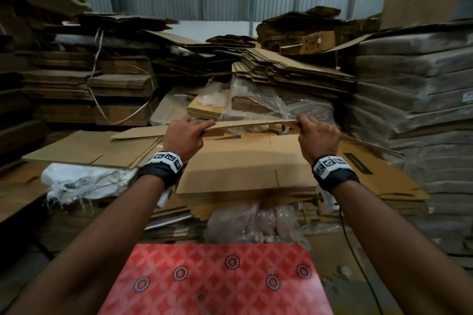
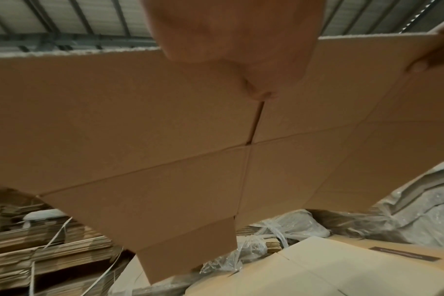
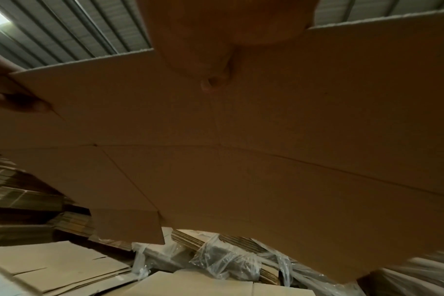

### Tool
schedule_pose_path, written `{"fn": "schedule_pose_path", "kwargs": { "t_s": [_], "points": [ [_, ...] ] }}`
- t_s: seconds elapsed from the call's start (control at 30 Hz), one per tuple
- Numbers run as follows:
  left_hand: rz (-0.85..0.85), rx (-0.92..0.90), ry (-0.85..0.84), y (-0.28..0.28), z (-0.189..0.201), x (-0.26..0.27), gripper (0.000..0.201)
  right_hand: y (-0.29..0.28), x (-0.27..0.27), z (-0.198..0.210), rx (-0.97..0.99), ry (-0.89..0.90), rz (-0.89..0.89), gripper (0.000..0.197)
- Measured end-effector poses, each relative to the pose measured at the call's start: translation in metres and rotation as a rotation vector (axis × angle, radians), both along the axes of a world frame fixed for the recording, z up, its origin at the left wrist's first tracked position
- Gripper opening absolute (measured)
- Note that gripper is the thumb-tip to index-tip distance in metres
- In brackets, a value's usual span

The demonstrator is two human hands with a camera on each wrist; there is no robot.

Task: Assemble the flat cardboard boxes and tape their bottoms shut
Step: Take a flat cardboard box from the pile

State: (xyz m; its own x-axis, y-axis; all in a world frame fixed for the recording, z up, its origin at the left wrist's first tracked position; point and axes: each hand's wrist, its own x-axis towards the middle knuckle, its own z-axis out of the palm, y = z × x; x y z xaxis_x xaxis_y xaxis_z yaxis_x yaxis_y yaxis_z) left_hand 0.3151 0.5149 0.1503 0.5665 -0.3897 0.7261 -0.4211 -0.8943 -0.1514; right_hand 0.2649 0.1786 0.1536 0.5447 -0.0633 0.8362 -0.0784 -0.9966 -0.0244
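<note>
I hold one flat brown cardboard box (image 1: pixel 253 124) edge-on, lifted just above a stack of flat boxes (image 1: pixel 243 161). My left hand (image 1: pixel 186 133) pinches its near edge on the left; my right hand (image 1: pixel 316 133) grips the same edge on the right. In the left wrist view the flat box's underside (image 2: pixel 165 150) fills the frame with its creases and flap slot, my left thumb (image 2: pixel 241 50) pressed on it. In the right wrist view the same panel (image 3: pixel 266 160) spreads under my right thumb (image 3: pixel 216 50), with the left hand (image 3: pixel 10 94) at its far corner.
Tall piles of flattened cardboard (image 1: pixel 84 89) rise left, behind and right (image 1: pixel 414 110). Clear plastic wrap (image 1: pixel 258 100) and a white sack (image 1: pixel 84 181) lie among them. A red patterned cloth (image 1: pixel 217 281) is close below me. A black cable (image 1: pixel 358 263) hangs from my right wrist.
</note>
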Motion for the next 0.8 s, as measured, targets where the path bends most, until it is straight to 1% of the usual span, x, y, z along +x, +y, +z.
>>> {"fn": "schedule_pose_path", "kwargs": {
  "t_s": [0.1,0.2,0.27,0.33,0.4,0.5,0.57,0.63,0.7,0.8],
  "points": [
    [-0.010,-0.010,0.004,-0.005,-0.009,0.059,0.053,-0.002,0.055,-0.007,0.005,0.029,-0.005,0.024],
    [-0.021,0.012,-0.002,-0.009,-0.031,0.127,0.061,-0.011,0.123,-0.024,-0.009,-0.011,0.012,0.026],
    [-0.019,0.013,-0.021,-0.011,-0.055,0.172,0.063,-0.018,0.167,-0.049,-0.020,-0.035,0.037,0.025],
    [-0.010,0.029,0.003,-0.013,-0.093,0.212,0.064,-0.027,0.204,-0.085,-0.054,-0.032,0.058,0.028],
    [0.020,0.087,0.066,-0.017,-0.138,0.242,0.067,-0.034,0.234,-0.125,-0.068,0.070,0.051,0.039],
    [0.136,0.230,0.260,-0.028,-0.204,0.269,0.073,-0.040,0.263,-0.192,-0.035,0.368,-0.054,0.057],
    [0.195,0.292,0.381,-0.036,-0.243,0.276,0.070,-0.039,0.266,-0.231,-0.007,0.546,-0.103,0.058],
    [0.206,0.345,0.509,-0.040,-0.275,0.277,0.066,-0.039,0.262,-0.261,-0.025,0.709,-0.112,0.055],
    [0.208,0.388,0.589,-0.041,-0.301,0.278,0.064,-0.042,0.255,-0.284,-0.090,0.791,-0.119,0.057],
    [0.205,0.376,0.650,-0.042,-0.323,0.280,0.067,-0.048,0.250,-0.299,-0.155,0.808,-0.138,0.060]
  ]
}}
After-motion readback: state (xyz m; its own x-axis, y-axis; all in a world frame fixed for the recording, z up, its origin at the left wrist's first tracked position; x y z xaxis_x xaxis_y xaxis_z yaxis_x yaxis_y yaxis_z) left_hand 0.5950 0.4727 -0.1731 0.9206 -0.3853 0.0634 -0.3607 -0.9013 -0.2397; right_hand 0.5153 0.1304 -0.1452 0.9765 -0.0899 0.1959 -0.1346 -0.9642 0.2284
